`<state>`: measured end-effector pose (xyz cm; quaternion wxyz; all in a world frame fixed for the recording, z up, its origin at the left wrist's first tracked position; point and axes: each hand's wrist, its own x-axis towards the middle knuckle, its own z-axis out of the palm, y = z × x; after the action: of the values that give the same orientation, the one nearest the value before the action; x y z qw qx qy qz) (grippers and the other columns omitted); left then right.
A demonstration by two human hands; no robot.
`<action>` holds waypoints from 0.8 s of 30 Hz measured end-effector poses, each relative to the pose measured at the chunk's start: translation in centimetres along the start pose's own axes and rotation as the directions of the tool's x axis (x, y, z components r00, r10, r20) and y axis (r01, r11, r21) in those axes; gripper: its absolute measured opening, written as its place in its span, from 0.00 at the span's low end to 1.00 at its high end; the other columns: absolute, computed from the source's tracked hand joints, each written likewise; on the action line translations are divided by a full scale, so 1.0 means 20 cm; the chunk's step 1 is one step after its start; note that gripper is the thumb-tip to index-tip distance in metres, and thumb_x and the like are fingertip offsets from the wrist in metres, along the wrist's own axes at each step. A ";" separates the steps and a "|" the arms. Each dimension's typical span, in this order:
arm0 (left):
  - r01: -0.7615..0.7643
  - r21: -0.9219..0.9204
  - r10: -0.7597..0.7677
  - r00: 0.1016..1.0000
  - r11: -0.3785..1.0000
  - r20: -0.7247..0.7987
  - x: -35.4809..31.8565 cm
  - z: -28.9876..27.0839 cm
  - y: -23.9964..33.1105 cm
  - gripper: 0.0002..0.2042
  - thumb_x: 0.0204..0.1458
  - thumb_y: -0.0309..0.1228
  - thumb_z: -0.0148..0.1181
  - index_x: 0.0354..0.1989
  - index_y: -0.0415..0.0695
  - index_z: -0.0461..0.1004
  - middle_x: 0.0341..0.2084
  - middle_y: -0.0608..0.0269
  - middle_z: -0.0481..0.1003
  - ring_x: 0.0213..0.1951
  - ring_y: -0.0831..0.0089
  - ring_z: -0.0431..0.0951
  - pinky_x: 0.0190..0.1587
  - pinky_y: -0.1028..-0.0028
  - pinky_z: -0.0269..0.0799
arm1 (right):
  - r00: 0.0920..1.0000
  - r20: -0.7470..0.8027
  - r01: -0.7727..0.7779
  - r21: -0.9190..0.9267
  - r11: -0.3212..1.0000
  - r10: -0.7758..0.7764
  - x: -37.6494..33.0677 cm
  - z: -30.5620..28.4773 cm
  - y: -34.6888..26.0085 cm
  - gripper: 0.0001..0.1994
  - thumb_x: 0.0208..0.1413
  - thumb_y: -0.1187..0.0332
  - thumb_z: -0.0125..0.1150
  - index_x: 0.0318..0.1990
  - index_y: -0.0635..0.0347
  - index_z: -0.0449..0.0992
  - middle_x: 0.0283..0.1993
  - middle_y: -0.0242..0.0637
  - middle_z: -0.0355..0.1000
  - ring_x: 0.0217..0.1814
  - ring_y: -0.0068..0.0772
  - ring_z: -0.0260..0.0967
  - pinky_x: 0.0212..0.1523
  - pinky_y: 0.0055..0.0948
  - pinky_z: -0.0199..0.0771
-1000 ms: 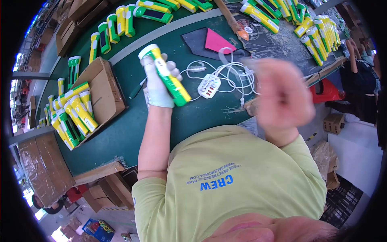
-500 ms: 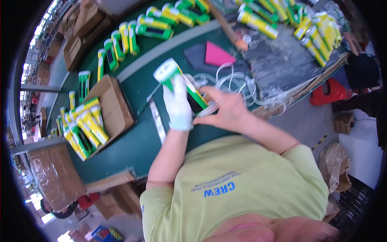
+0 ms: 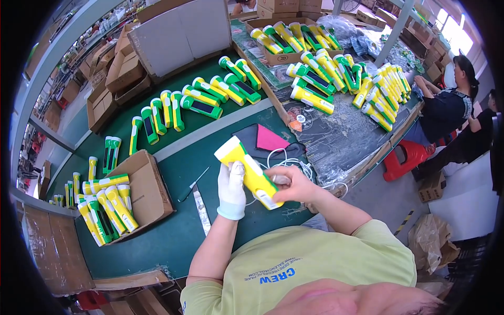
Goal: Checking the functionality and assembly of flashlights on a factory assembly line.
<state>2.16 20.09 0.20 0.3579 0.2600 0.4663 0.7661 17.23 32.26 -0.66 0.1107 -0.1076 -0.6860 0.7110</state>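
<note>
A yellow and green flashlight with a white head is tilted over the bench in front of me, its yellow side up. My left hand, in a white glove, is closed around it just below the head. Bare, my right hand grips the flashlight's tail end from the right. A small greyish-white thing shows among the right fingers; what it is I cannot make out. White cable lies in loops beyond the right hand. A screwdriver and a silvery strip lie left of my left hand.
Several flashlights stand in a row along the bench's far side. An open cardboard box with flashlights sits at left. More flashlights crowd the right-hand table. A pink and dark cloth lies ahead. Two people work at far right, near a red stool.
The flashlight has turned from showing its dark panel to its yellow side, still in my left hand. Both hands sit lower in view. My head view has lifted, showing more of the far tables.
</note>
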 end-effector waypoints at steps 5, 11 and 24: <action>-0.036 0.152 0.050 0.994 0.988 -0.092 0.02 0.04 -0.02 0.22 0.59 0.41 0.55 0.53 0.37 0.62 0.41 0.58 0.72 0.41 0.72 0.75 0.45 0.73 0.71 | 0.979 -0.151 0.027 -0.581 0.814 -0.140 0.01 0.16 -0.21 0.32 0.46 0.60 0.72 0.57 0.65 0.69 0.35 0.39 0.77 0.34 0.19 0.73 0.32 0.25 0.73; 0.096 -0.067 -0.095 0.995 0.993 0.018 0.02 -0.07 -0.03 0.37 0.59 0.61 0.42 0.61 0.37 0.56 0.55 0.46 0.67 0.45 0.65 0.74 0.48 0.68 0.70 | 0.792 -0.550 0.240 -0.122 0.963 -0.267 0.07 -0.36 -0.50 0.15 0.55 0.72 0.62 0.48 0.71 0.76 0.37 0.37 0.78 0.35 0.20 0.75 0.37 0.22 0.76; 0.375 -0.185 -0.407 0.895 0.908 -0.184 0.49 -0.50 -0.12 0.33 0.58 0.49 0.53 0.66 0.43 0.54 0.61 0.52 0.62 0.52 0.62 0.70 0.48 0.66 0.68 | 0.793 -0.335 -0.456 -0.880 -0.131 -0.510 0.42 -1.22 -0.31 0.11 0.51 0.60 0.61 0.39 0.53 0.75 0.40 0.38 0.74 0.39 0.40 0.76 0.36 0.41 0.77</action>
<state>-10.32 23.29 -5.67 0.4694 0.0484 0.4885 0.7340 16.75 58.27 4.57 0.2197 -0.3577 -0.8962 -0.1436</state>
